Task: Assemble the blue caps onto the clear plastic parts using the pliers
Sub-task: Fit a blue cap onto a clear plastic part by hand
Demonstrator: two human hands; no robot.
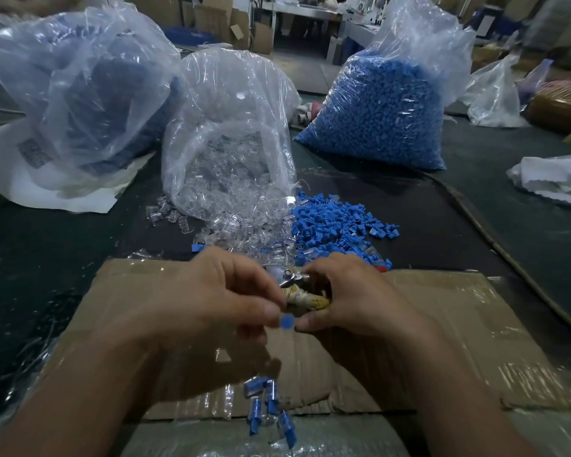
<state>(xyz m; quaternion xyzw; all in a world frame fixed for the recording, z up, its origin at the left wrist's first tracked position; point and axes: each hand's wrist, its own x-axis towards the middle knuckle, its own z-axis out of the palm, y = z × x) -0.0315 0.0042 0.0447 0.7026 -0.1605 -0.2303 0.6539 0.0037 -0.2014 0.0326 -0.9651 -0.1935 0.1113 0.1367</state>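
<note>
Head view: shall we start at the hands?

— Yes. Our left hand pinches a blue cap at its thumb tip. The thumb of our right hand comes in against the cap's other side. Only the blue face shows, so we cannot tell whether a clear part sits behind it.

— And the pliers?

— The pliers lie in the right hand, its fingers curled round the tape-wrapped handles. The metal head points toward the left hand. We judge they are held in the palm so that one hand can steady the cap and then squeeze without setting the tool down.

— What lies below our hands?

— A few finished pieces, blue inside clear, lie on the cardboard sheet close to our body. That looks like a drop spot set apart from the raw stock.

— And the stock itself?

— Just beyond the cardboard, on the dark counter, clear parts spill from the mouth of the bag of clear parts. The loose blue caps touch them on the right, so both kinds are near at hand. The bag of blue caps stands behind. A third bag sits at far left, well apart, and its contents are too blurred for us to name.
</note>
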